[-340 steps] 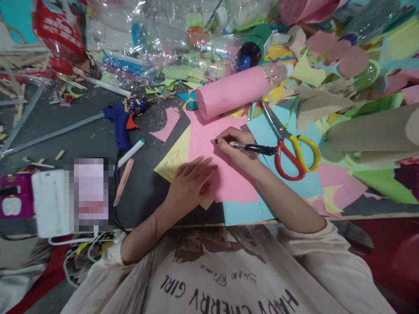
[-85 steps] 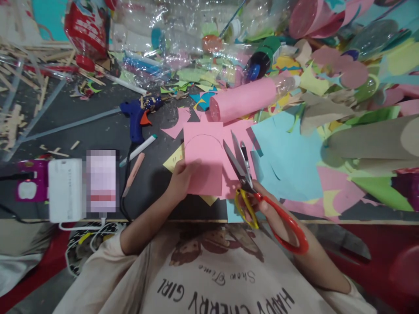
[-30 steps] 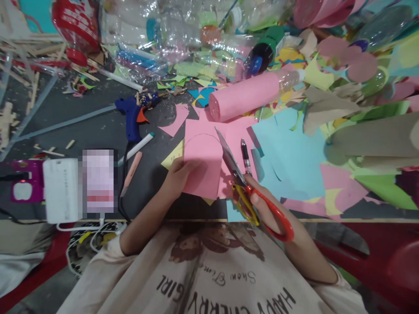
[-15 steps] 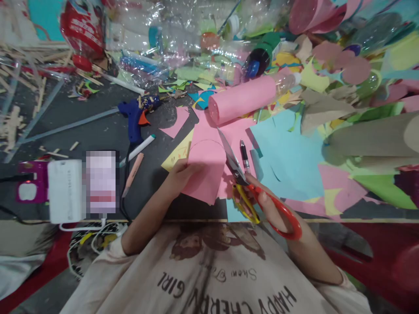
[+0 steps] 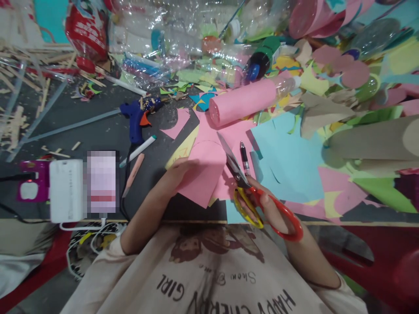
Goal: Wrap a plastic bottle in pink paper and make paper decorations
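Note:
My left hand [image 5: 178, 174] pinches the left edge of a sheet of pink paper [image 5: 206, 174] with a curved line drawn near its top. In my right hand [image 5: 262, 203] are scissors [image 5: 240, 176] with one red and one yellow handle loop; my fingers pass through the loops. The blades point up and away, beside the paper's right edge, and look nearly together. I cannot tell whether they touch the paper. A black pen [image 5: 244, 157] lies just right of the blades. Yellow paper [image 5: 180, 152] shows beneath the pink sheet.
A pink-wrapped bottle [image 5: 244, 101] lies beyond the paper. Light blue paper [image 5: 288, 161] spreads to the right. On the left are a blue glue gun [image 5: 134, 117], a marker [image 5: 139, 150], a phone [image 5: 102, 183] and a white power bank [image 5: 66, 192]. Plastic bottles and scraps fill the back.
My left hand and the pink sheet have shifted slightly left and turned a little. The scissors have moved slightly downward, still in my right hand.

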Available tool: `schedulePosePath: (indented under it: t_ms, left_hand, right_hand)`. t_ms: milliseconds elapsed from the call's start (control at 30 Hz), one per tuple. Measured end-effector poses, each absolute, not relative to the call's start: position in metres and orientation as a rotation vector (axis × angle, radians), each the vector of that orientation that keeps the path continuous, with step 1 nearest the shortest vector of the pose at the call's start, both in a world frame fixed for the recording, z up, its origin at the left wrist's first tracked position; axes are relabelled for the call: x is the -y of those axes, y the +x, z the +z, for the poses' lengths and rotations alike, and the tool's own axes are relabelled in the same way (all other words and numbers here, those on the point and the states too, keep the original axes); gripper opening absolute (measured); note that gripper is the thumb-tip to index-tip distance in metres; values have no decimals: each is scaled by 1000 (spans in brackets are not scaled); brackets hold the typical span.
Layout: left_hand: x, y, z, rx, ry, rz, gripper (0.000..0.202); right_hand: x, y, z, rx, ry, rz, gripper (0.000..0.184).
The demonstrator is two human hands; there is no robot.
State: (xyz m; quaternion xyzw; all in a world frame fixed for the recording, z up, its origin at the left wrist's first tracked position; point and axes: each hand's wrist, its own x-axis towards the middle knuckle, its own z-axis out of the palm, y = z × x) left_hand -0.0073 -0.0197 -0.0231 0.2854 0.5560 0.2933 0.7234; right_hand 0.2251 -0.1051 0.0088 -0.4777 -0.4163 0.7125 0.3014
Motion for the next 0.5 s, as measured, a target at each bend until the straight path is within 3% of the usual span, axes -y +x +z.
schedulePosePath:
  t_ms: [167, 300, 400, 500]
  left_hand:
    - [20, -6, -24, -1067, 380, 754, 64]
    - [28, -5, -26, -1004, 373, 874, 79]
    - [32, -5, -30, -1019, 529, 881, 75]
    - [34, -3, -29, -1011, 691, 824, 58]
  right_hand:
    - [102, 210, -3, 948, -1198, 1862, 62]
    - [101, 198, -7, 900, -1224, 1795, 60]
    - [98, 194, -3, 874, -1247, 1776, 60]
    - [96, 193, 0, 891, -1266, 1761, 61]
